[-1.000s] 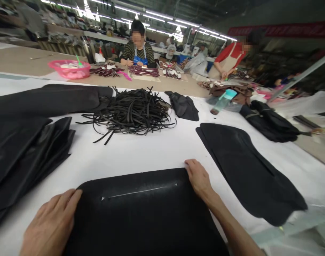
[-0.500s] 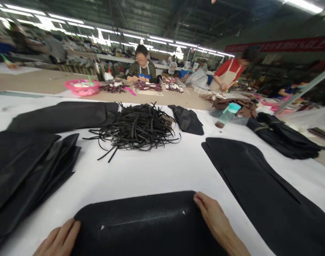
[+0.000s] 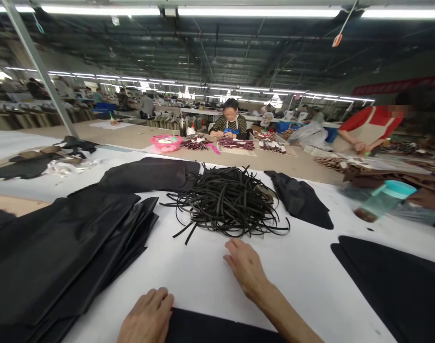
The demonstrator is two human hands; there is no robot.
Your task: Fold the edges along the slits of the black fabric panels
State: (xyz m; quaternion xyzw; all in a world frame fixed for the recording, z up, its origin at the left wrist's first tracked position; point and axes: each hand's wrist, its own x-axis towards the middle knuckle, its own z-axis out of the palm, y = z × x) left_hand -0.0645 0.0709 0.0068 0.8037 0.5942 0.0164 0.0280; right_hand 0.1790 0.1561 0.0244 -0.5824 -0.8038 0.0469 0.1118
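Note:
My left hand lies flat at the bottom edge, fingers together, resting on the left corner of a black felt panel that is mostly out of view. My right hand stretches forward over the white table, fingers extended and holding nothing. Its fingertips are just short of a heap of thin black strips. The hand is off the panel.
Folded black sheets are stacked at the left. A black fabric stack lies at the right and a small black piece behind the strips. A teal-capped bottle lies far right. Other people work at tables behind, near a pink basin.
The view has tilted up and left, so the felt panel has dropped to the bottom edge. My right hand left the panel's corner and reached forward toward the strips.

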